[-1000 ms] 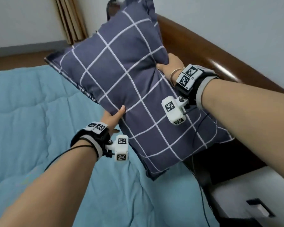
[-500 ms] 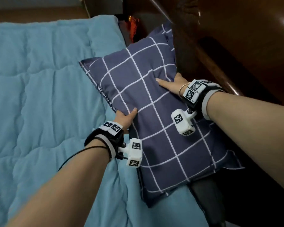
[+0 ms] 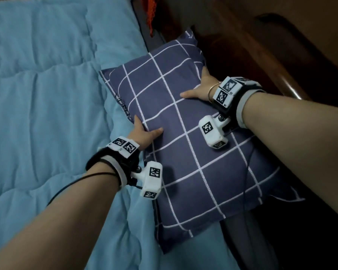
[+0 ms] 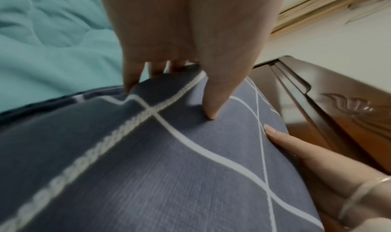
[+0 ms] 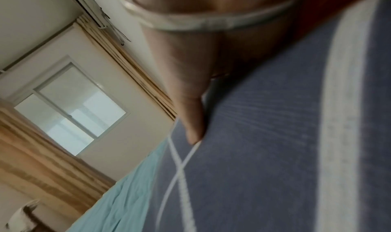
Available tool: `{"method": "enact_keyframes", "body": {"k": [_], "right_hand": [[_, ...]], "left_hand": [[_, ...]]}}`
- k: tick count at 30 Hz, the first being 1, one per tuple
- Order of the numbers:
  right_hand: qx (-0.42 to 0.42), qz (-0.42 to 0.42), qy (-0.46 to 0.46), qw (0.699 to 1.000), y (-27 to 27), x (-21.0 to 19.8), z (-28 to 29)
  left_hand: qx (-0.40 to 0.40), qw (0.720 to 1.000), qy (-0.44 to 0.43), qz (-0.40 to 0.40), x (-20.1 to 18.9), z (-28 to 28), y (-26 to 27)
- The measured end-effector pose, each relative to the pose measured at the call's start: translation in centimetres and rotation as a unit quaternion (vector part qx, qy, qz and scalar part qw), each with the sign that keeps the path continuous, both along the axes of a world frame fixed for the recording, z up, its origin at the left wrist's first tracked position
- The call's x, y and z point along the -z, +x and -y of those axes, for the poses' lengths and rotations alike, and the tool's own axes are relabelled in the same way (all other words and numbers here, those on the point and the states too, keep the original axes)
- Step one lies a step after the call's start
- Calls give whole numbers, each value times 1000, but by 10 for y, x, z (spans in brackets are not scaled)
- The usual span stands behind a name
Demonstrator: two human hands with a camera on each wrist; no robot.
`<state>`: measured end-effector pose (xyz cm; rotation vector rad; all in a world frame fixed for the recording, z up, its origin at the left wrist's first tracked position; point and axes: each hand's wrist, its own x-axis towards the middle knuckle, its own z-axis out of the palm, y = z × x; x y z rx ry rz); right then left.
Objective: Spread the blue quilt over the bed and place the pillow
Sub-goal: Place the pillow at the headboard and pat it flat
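Observation:
The navy pillow with a white grid lies flat at the head of the bed, partly on the light blue quilt and against the headboard. My left hand grips its left edge, thumb on top and fingers curled over the seam. In the left wrist view the fingers hook the edge of the pillow. My right hand holds the pillow's right edge by the headboard, thumb on top and fingers hidden behind. In the right wrist view its thumb lies against the pillow.
The dark wooden headboard runs along the right, close behind the pillow. Something red-orange sits in the gap at the top. The quilt spreads out to the left. A window and tan curtains show across the room.
The pillow has come down from being held up in the air to lying on the bed by the headboard. Both hands went down with it, still holding its edges.

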<state>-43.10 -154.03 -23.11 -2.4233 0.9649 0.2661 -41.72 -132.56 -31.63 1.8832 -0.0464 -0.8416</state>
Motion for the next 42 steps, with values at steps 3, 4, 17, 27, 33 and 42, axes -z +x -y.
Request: {"method": "enact_keyframes", "body": {"k": [3,4,17,27,33,42], "right_hand": [[-51,-34,-95,994,-11,5,-15],[-67,-52,-102,991,-20,3,-21],[-154,-267,26,951,-85,115,-25],[-93,-181,-48,978,-28,24,-5],[-117,-70,-25,990,19,29,7],[-194,-179,-35,964,17,118,-3]], "left_hand": [[91,981,152,75,-10,3,3],[105,968,187,132,-17,4,4],[420,859,245,163,46,52,15],[367,853,250,275,-34,68,65],[272,834,294,380,-37,84,100],[387,823,349,227,24,81,90]]}}
